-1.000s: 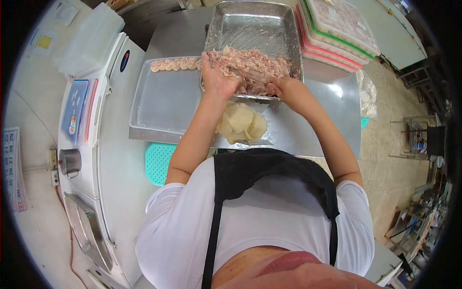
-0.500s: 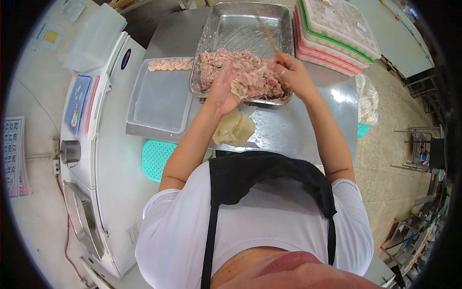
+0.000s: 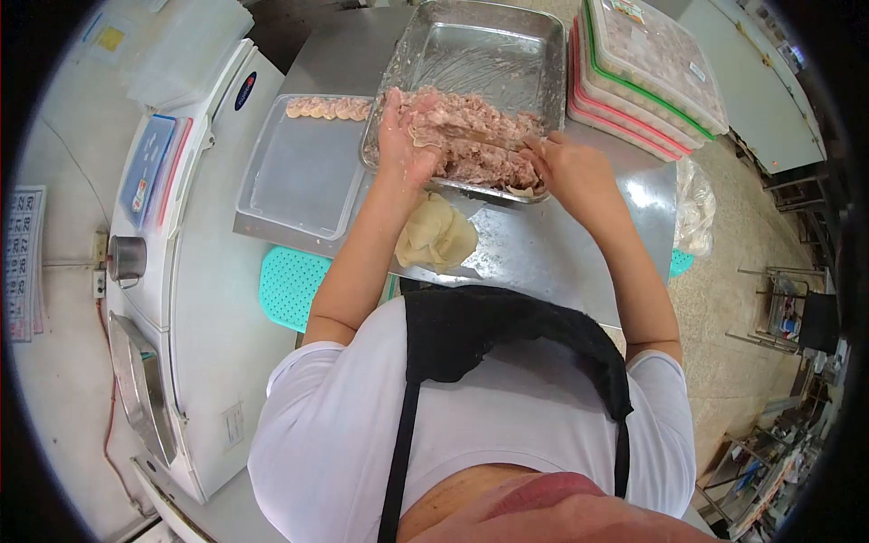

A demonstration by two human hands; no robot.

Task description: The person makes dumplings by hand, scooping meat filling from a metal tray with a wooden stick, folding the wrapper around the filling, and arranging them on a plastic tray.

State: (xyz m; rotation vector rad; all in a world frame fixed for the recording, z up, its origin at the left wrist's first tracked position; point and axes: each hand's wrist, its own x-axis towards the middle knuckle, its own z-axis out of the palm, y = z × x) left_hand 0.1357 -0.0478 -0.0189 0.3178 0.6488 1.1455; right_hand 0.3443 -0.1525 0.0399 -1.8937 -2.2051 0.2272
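Note:
My left hand [image 3: 405, 149] is cupped at the near left edge of a metal tray [image 3: 493, 47], closed around a dumpling wrapper [image 3: 422, 137] with some filling on it. My right hand [image 3: 568, 170] grips a thin wooden spatula [image 3: 493, 138], whose far end reaches across the ground meat [image 3: 489, 113] to the wrapper. Meat fills the near half of the tray. Just below the left wrist, a pile of round pale wrappers [image 3: 436, 233] lies on the steel table. On a flat plastic tray [image 3: 299, 181] to the left stands one row of filled dumplings [image 3: 328, 109].
Stacked plastic containers [image 3: 647, 77] with green and red rims stand at the right of the metal tray. A white freezer [image 3: 226, 271] is close on the left. A turquoise stool [image 3: 291, 288] sits under the table edge, and a plastic bag [image 3: 693, 208] hangs at the right side.
The spatula has swung down from upright to lie nearly flat across the meat, its tip now at the wrapper. My left hand has turned slightly, and the view has shifted a little.

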